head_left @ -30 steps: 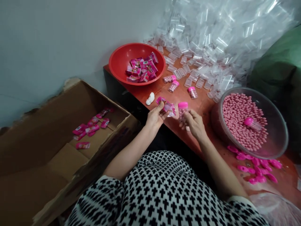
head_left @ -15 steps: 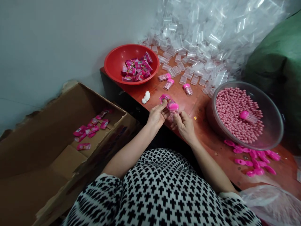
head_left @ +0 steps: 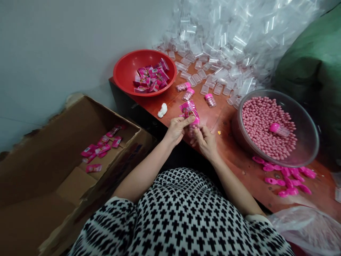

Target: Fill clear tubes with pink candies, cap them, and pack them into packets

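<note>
My left hand (head_left: 178, 129) pinches a pink printed wrapper (head_left: 189, 107) with its thumb across the front. The wrapper lies over the pink cap of a small clear bottle (head_left: 192, 131) that holds pink beads. The fingers of my right hand (head_left: 206, 142) are closed round the lower part of this bottle. Just beyond my hands, three capped bottles of pink beads lie on the red-brown table, one of them at the right (head_left: 210, 100). A white lump (head_left: 162, 110) sits near the table's edge, left of the wrapper.
A red bowl (head_left: 117, 76) holds pink packets. Clear containers (head_left: 221, 71) are heaped at the back. At right, a grey basin (head_left: 306, 149) holds pink beads and a bottle, with pink caps (head_left: 289, 181) beside it. An open cardboard box (head_left: 71, 185) with packets stands at left.
The wrapper now stands more upright and spreads over the bottle's cap, with my left thumb pressed across it. The whole view has shifted slightly.
</note>
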Available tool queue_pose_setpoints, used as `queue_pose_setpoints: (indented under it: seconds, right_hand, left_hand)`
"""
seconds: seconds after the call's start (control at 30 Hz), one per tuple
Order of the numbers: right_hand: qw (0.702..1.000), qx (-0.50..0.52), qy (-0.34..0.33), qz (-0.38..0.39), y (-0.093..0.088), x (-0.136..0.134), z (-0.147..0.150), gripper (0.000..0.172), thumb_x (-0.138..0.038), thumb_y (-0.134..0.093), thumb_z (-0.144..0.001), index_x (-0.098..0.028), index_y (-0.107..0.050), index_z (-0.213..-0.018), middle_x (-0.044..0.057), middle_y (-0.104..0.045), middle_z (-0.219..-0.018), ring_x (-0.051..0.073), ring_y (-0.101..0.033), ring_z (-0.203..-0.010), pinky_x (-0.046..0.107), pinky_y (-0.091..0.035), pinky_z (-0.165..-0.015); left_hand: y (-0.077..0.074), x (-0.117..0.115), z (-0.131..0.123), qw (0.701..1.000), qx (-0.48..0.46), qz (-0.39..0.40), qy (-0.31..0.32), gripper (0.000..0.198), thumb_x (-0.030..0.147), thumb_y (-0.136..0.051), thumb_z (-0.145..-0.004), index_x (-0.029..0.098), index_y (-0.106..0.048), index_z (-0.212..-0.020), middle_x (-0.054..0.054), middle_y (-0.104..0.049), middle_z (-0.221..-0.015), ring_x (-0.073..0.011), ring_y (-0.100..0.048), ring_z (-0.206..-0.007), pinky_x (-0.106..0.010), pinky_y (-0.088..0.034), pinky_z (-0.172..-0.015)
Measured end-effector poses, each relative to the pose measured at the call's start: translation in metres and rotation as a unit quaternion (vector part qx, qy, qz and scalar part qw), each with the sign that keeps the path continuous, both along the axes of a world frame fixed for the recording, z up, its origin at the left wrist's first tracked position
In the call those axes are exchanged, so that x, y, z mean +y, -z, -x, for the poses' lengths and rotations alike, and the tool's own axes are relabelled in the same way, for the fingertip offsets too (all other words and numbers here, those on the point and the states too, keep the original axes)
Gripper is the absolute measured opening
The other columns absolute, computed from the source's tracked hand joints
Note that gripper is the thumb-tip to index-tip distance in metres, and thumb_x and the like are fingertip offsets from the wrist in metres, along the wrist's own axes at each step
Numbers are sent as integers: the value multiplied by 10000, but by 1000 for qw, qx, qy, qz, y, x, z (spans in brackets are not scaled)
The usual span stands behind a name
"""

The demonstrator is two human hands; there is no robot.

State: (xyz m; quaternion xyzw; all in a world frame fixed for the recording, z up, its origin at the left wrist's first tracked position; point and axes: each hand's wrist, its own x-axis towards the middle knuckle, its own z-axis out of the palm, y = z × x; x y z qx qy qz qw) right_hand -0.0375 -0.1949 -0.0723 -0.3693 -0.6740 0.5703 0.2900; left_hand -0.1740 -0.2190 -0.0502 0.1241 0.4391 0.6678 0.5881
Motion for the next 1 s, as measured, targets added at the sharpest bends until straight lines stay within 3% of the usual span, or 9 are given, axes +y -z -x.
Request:
queue_pose_setpoints:
  seconds: [0.07,0.13,0.33,0.57,0.8,1.0]
  right_hand:
    - [996,46,-22,75,0,1,1,503,-738,-558,-845,-244,-540,-943,-21,-677,-708,122,-607,-474,260,-509,-447]
    - [993,65,-22,95,0,2,1,507,-738,-573,-833,-242,-538,-929,-19,-677,-713,120,-607,-477,255,-502,-441]
    - [998,-24,19,-47,-2,1,-2,403,-637,-510,-938,-247,-588,-997,-51,-619,-587,128,-602,-482,270,-512,-525]
    - [988,95,-29,121,3,4,0,507,-727,-615,-812,-231,-532,-875,-30,-672,-686,101,-587,-446,220,-458,-390]
    - [998,56,36,0,4,-1,4,442,-659,-581,-886,-221,-579,-946,-61,-632,-622,80,-582,-450,199,-497,-443]
    - [980,148,-15,135,7,1,4,477,-675,-654,-822,-215,-566,-910,-40,-681,-685,80,-580,-424,188,-469,-366]
  left_hand:
    - [1,1,3,999,16,-9,26,363,345,-940,-569,95,-680,-616,-27,-645,-553,-111,-570,-458,-243,-458,-471]
    - [2,2,6,999,34,-14,40,343,332,-937,-558,94,-696,-616,-26,-650,-559,-111,-578,-471,-246,-474,-492]
    - [3,4,4,999,32,-21,-11,360,332,-948,-512,96,-694,-609,-29,-670,-586,-114,-612,-519,-253,-512,-563]
    - [1,5,9,997,38,-23,64,346,322,-933,-543,83,-707,-648,-41,-667,-583,-118,-592,-489,-258,-489,-524]
    - [0,7,10,997,55,-20,52,361,350,-928,-540,73,-726,-649,-64,-698,-614,-116,-616,-522,-234,-503,-539]
    - [-2,4,10,993,37,-18,109,363,330,-932,-528,66,-746,-694,-55,-684,-608,-101,-577,-489,-230,-498,-494]
